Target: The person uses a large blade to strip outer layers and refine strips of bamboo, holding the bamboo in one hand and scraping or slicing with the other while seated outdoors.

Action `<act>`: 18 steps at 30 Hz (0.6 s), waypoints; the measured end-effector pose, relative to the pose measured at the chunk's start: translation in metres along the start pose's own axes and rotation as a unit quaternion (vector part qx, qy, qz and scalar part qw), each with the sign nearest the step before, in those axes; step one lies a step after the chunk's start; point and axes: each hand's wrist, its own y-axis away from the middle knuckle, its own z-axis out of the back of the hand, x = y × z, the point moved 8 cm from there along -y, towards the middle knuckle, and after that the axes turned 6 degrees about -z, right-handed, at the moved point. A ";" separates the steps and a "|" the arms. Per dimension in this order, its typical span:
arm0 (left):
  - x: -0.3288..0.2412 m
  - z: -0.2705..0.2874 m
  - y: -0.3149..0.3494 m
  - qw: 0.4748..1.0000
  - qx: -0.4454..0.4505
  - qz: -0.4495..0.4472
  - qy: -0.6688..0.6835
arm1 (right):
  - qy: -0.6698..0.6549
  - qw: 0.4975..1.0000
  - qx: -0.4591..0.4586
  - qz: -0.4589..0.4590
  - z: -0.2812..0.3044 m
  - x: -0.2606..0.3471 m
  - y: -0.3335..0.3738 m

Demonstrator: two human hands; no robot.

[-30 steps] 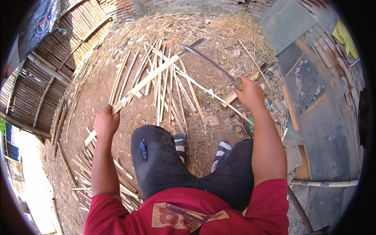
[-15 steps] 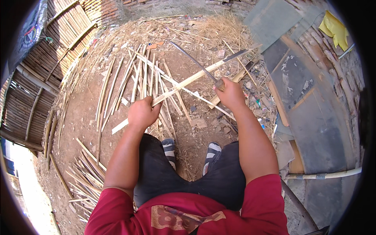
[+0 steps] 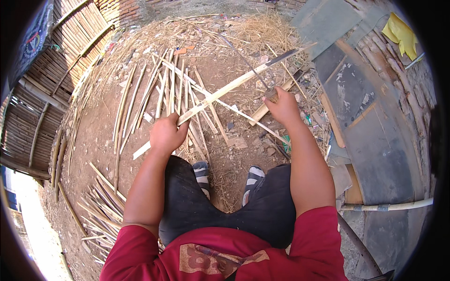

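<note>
The left hand (image 3: 166, 135) grips a bamboo strip (image 3: 224, 90) slanting ahead of the right hand (image 3: 283, 107), which clasps a knife handle (image 3: 272, 96).

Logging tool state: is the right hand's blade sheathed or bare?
Bare: the thin blade shows uncovered, running out from the handle in the right hand.

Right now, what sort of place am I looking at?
Most likely an outdoor yard: sunlit dirt ground strewn with thin strips, a slatted wall along the left, and a brick wall at the far side.
</note>
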 end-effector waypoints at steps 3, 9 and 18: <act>-0.001 -0.001 0.000 1.000 0.003 0.021 0.023 | 0.076 0.985 0.115 0.104 -0.010 0.071 0.028; 0.004 0.002 0.002 0.999 -0.027 -0.013 0.032 | 0.073 0.989 0.095 0.088 -0.008 0.051 0.018; 0.001 -0.002 -0.002 0.999 -0.036 -0.010 0.015 | 0.077 0.991 0.083 0.069 -0.001 0.054 0.019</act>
